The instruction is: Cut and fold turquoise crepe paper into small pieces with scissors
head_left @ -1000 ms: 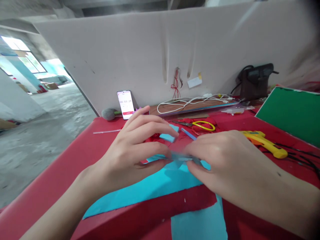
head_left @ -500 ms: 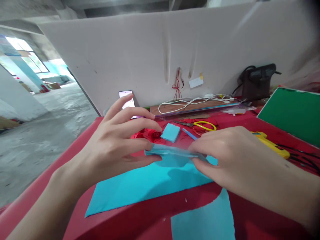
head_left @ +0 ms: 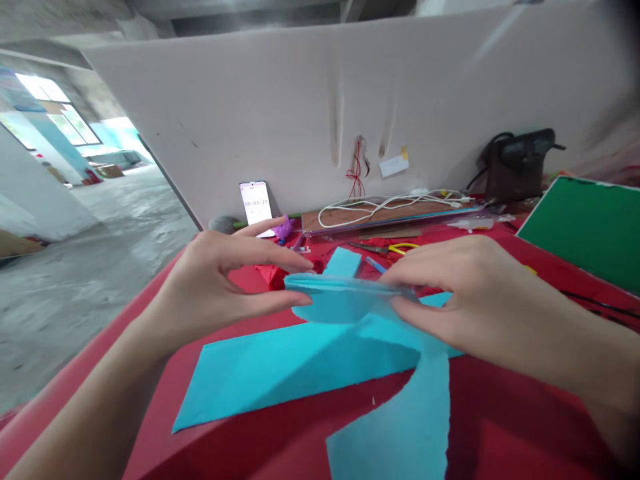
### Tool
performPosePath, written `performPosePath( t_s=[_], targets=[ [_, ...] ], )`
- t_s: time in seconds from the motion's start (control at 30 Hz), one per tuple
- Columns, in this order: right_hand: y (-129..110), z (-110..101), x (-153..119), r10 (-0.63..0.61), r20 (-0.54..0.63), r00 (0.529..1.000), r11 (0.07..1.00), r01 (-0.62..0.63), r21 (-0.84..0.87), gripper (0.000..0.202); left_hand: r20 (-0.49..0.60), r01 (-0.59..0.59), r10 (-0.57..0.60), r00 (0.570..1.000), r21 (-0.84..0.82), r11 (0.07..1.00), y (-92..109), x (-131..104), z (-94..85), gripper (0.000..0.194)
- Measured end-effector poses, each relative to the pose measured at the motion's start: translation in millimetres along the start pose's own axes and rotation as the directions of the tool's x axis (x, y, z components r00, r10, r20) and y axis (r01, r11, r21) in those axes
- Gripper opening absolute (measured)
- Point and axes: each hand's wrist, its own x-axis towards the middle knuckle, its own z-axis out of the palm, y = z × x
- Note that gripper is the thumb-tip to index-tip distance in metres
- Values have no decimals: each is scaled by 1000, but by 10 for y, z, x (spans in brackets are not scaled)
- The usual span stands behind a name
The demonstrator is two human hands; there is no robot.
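A thin folded strip of light blue paper (head_left: 345,300) is held above the table between my hands. My left hand (head_left: 225,277) pinches its left end between thumb and fingers. At the right end, my right hand (head_left: 450,287) grips it with thumb and index finger. From there a loose tail of the same paper (head_left: 400,427) curves down toward the near edge of the view. Beneath lies a flat, brighter blue strip (head_left: 265,373). A small folded blue piece (head_left: 343,262) sits just behind the held paper.
The table has a red cover (head_left: 235,453). Behind are a phone (head_left: 257,205), yellow-handled scissors (head_left: 400,248), a blue stick (head_left: 375,264), red paper (head_left: 274,276) and a white cable (head_left: 345,215). A green board (head_left: 590,233) and dark bag (head_left: 520,163) are at right.
My left hand's raised fingers have come down and the phone screen shows. The held paper has risen slightly, and its tail now runs up to my right hand.
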Motion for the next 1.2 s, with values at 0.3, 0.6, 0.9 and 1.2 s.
performPosePath(
  t_s=[0.3,0.6,0.9,1.2],
  targets=[
    [-41,-52,-23,-45,-62,997,997,41,-72,17,-82,-157,157,984,6,988,-43,7,-28,23],
    [-66,-38,-49,-78,-150,986,988,57,-141,17,-136,-114,114,984,7,993,-11,13,-7,22],
    [-67,-46,-74,-130,-178,976,972,90,-217,18,-165,-157,155,974,1,988,-36,-11,-17,27],
    [-116,-45,-123,-194,-223,955,950,126,-285,18,-196,-138,141,971,27,990,-21,-26,-37,34]
  ],
)
